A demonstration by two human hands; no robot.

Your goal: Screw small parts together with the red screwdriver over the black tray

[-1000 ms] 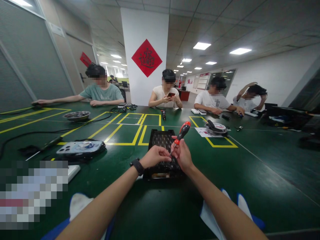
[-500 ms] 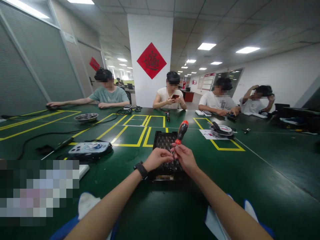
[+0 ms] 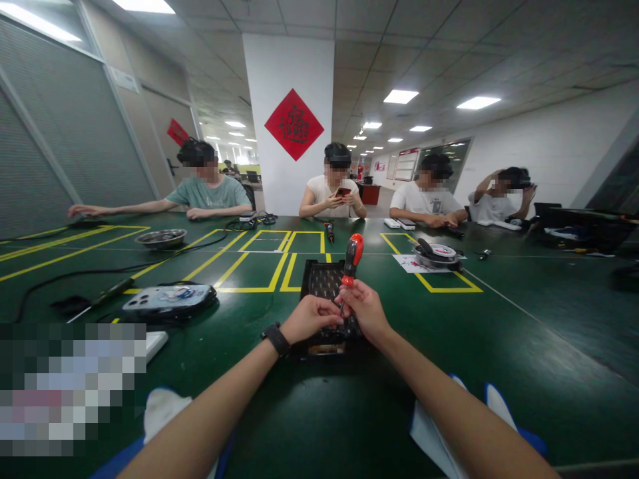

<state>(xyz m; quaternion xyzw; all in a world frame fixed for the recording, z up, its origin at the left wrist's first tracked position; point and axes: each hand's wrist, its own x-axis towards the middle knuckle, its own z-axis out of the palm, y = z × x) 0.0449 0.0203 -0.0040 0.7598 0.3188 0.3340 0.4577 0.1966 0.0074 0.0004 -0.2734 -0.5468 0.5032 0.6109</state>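
The right hand (image 3: 368,311) holds the screwdriver (image 3: 352,259) by its shaft above the black tray (image 3: 305,279); the left hand (image 3: 310,317) pinches at its tip. This tip work seems to need steadiness.

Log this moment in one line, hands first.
right hand: holds red-and-black screwdriver, handle up | left hand: pinching near screwdriver's lower end, contact unclear | beneath: black case on green table

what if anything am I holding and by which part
Your right hand holds the screwdriver around where handle meets shaft. Your left hand is near the screwdriver's lower end; whether it grips anything can't be told.
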